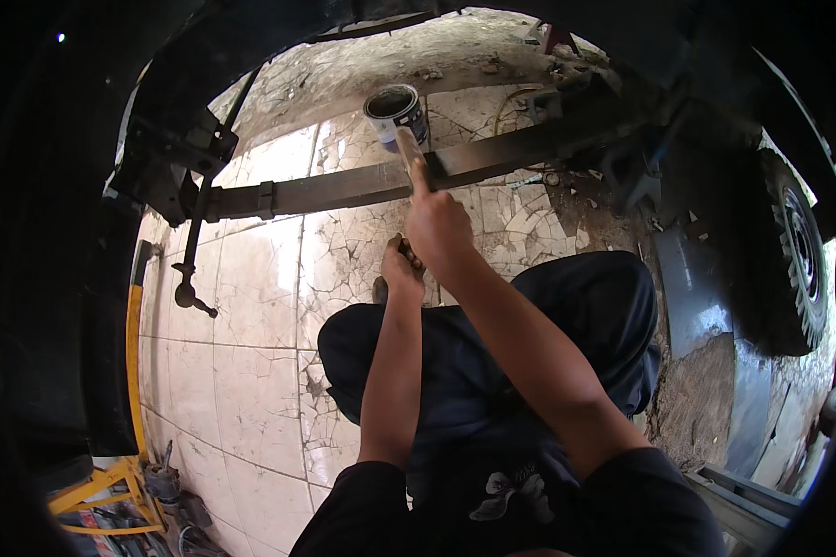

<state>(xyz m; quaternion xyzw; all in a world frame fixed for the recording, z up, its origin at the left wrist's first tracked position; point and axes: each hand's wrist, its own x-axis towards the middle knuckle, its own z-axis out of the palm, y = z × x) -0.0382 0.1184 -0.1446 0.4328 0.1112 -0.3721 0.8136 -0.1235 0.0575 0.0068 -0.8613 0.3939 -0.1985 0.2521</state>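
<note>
My right hand [439,227] is closed around a flat, pale brown tool [406,144], its index finger stretched along it. The tool's exact kind is not clear. It crosses over a dark steel leaf spring [339,188], and its far end overlaps the front of an open paint can [395,107] on the floor beyond. Just below and left of it, my left hand [402,265] has its fingers curled in, the fingertips dark with dirt. Whatever those fingers hold, if anything, is hidden.
A rod with a ball joint [186,295] hangs at the left. Yellow metal stand parts [111,492] sit at lower left. A wheel with a chunky tyre [802,251] stands at the right, near metal sheets [692,292]. Cracked tiles [251,390] cover the floor.
</note>
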